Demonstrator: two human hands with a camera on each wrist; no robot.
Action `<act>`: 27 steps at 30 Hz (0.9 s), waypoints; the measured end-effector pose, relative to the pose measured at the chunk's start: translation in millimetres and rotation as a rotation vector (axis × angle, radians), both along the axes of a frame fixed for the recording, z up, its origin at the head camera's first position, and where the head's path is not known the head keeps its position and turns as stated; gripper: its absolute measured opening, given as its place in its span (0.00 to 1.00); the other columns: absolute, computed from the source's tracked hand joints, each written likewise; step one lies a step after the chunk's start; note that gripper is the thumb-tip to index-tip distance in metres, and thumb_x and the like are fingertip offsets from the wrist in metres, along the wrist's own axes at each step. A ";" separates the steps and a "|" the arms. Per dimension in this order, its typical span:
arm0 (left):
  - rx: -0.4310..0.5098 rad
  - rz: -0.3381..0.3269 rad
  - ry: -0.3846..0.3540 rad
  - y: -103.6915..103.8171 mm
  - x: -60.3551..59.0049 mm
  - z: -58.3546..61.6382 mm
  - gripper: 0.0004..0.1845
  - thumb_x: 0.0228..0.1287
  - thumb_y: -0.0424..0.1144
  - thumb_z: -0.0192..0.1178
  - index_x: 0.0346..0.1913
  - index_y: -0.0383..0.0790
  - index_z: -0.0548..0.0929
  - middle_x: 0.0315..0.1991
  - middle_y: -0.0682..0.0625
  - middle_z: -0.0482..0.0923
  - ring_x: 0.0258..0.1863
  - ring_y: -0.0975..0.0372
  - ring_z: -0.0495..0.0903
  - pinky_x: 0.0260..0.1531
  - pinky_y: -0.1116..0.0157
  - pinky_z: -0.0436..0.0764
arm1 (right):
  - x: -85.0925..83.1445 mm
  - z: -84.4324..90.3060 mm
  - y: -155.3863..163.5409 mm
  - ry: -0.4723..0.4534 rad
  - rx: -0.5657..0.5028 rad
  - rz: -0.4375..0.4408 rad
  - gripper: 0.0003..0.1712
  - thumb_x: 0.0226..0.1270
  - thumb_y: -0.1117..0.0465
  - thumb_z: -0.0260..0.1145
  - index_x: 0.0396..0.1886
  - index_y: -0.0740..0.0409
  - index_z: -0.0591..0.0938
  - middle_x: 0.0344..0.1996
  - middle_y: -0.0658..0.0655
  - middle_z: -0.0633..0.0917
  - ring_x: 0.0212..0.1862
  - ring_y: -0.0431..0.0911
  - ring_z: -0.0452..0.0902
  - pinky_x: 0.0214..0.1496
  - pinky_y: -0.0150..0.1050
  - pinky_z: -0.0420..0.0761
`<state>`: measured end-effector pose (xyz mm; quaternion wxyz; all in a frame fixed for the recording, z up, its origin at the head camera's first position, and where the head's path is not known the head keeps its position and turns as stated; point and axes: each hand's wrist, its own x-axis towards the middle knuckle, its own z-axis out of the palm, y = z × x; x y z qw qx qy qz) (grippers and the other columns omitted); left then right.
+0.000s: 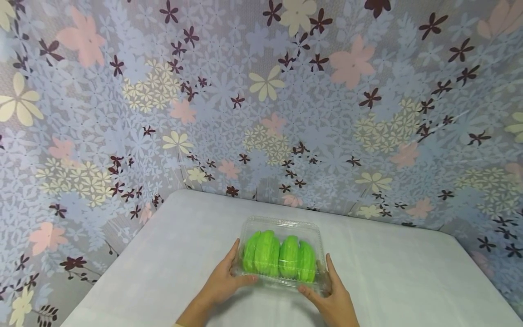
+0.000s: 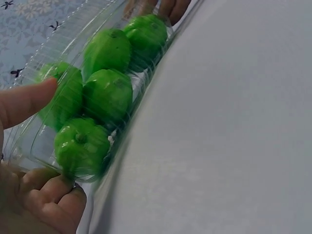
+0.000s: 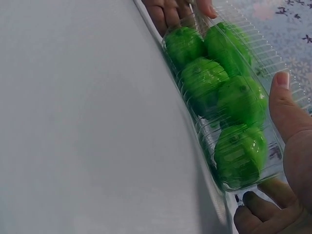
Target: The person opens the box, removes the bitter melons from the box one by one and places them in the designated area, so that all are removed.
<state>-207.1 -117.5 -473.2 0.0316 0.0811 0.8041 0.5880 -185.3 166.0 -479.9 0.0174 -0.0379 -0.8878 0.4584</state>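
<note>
A clear plastic clamshell box with a ridged rim is held between two hands, close over the white cloth surface. Inside it sit several bright green, ribbed, rounded fruits, glossy through the plastic. The left hand grips the box's left end, thumb on the near top edge and fingers curled underneath, as the left wrist view shows. At the opposite end, the right hand holds it the same way, its thumb along the lid side and its other fingers bent below. The lid looks closed.
A white cloth-covered table with rounded far corners spreads under the box. Behind it and along the left side hangs a floral-patterned covering in grey, blue, pink, cream and maroon.
</note>
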 end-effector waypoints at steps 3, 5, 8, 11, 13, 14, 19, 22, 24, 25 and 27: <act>0.029 0.014 0.000 1.6 1.0 1.0 0.59 0.55 0.46 0.75 0.82 0.41 0.48 0.78 0.35 0.50 0.72 0.36 0.57 0.65 0.38 0.66 | -0.7 0.1 -0.5 -0.006 -0.001 -0.005 0.71 0.56 0.34 0.74 0.83 0.56 0.40 0.75 0.77 0.52 0.67 0.77 0.59 0.56 0.65 0.78; 0.045 0.021 -0.001 2.6 1.3 1.4 0.58 0.55 0.46 0.75 0.82 0.42 0.48 0.78 0.35 0.50 0.72 0.36 0.57 0.65 0.39 0.66 | -1.2 0.4 -0.7 -0.013 -0.003 -0.010 0.72 0.55 0.33 0.74 0.83 0.56 0.40 0.75 0.77 0.52 0.68 0.76 0.58 0.57 0.67 0.76; 0.058 0.031 -0.001 3.4 1.1 0.8 0.57 0.56 0.45 0.74 0.82 0.43 0.49 0.78 0.34 0.49 0.72 0.34 0.55 0.66 0.38 0.65 | -1.4 1.4 -0.9 -0.023 -0.015 -0.015 0.72 0.55 0.33 0.74 0.83 0.56 0.40 0.75 0.76 0.52 0.69 0.76 0.57 0.58 0.69 0.74; 0.060 0.038 0.002 3.4 0.8 -0.4 0.56 0.57 0.45 0.74 0.81 0.42 0.49 0.78 0.35 0.49 0.73 0.34 0.54 0.66 0.37 0.63 | -1.2 2.4 -0.9 -0.025 -0.032 -0.016 0.71 0.55 0.33 0.75 0.83 0.56 0.41 0.76 0.76 0.51 0.69 0.76 0.57 0.59 0.69 0.73; 0.061 0.045 0.002 3.4 0.7 -1.2 0.55 0.57 0.44 0.73 0.81 0.42 0.50 0.78 0.36 0.49 0.74 0.35 0.52 0.67 0.35 0.60 | -1.0 2.7 -1.0 -0.027 -0.045 -0.017 0.71 0.55 0.34 0.75 0.83 0.55 0.41 0.76 0.76 0.51 0.69 0.76 0.56 0.59 0.69 0.73; 0.063 0.047 0.001 3.5 0.6 -1.5 0.55 0.57 0.44 0.73 0.81 0.42 0.50 0.79 0.37 0.48 0.74 0.35 0.51 0.67 0.35 0.59 | -0.9 2.7 -1.0 -0.027 -0.053 -0.017 0.71 0.54 0.34 0.75 0.83 0.54 0.40 0.76 0.75 0.51 0.70 0.76 0.55 0.60 0.70 0.72; 0.073 0.059 -0.010 4.4 0.8 -2.0 0.53 0.58 0.45 0.72 0.81 0.42 0.52 0.79 0.37 0.49 0.74 0.35 0.51 0.67 0.33 0.55 | -0.3 1.2 -0.6 -0.029 -0.070 -0.014 0.71 0.55 0.35 0.75 0.83 0.55 0.41 0.76 0.76 0.52 0.69 0.76 0.56 0.60 0.69 0.72; 0.068 0.069 -0.008 5.0 0.5 -2.2 0.52 0.58 0.46 0.72 0.81 0.42 0.53 0.78 0.37 0.51 0.74 0.35 0.51 0.66 0.31 0.54 | 0.3 -0.3 -0.4 -0.027 -0.071 -0.013 0.70 0.56 0.35 0.74 0.82 0.59 0.43 0.74 0.76 0.57 0.67 0.76 0.61 0.61 0.68 0.73; 0.063 0.077 -0.003 5.5 0.0 -2.7 0.51 0.58 0.46 0.71 0.80 0.41 0.54 0.78 0.37 0.52 0.74 0.35 0.52 0.66 0.30 0.53 | 0.7 -1.0 -0.4 -0.023 -0.069 -0.013 0.69 0.56 0.35 0.74 0.82 0.60 0.44 0.73 0.75 0.60 0.66 0.75 0.63 0.61 0.67 0.73; 0.060 0.081 -0.004 5.8 -0.2 -2.8 0.51 0.58 0.46 0.71 0.80 0.41 0.54 0.78 0.36 0.52 0.73 0.35 0.53 0.66 0.30 0.53 | 0.9 -1.2 -0.3 -0.021 -0.068 -0.015 0.69 0.56 0.35 0.74 0.82 0.60 0.44 0.73 0.75 0.61 0.66 0.75 0.63 0.61 0.67 0.73; 0.069 0.085 -0.010 6.4 -0.8 -3.0 0.50 0.59 0.45 0.70 0.80 0.40 0.55 0.78 0.36 0.52 0.73 0.35 0.53 0.67 0.31 0.54 | 1.3 -1.5 -0.1 -0.022 -0.062 -0.019 0.69 0.56 0.34 0.74 0.82 0.60 0.44 0.72 0.74 0.62 0.66 0.75 0.64 0.61 0.67 0.73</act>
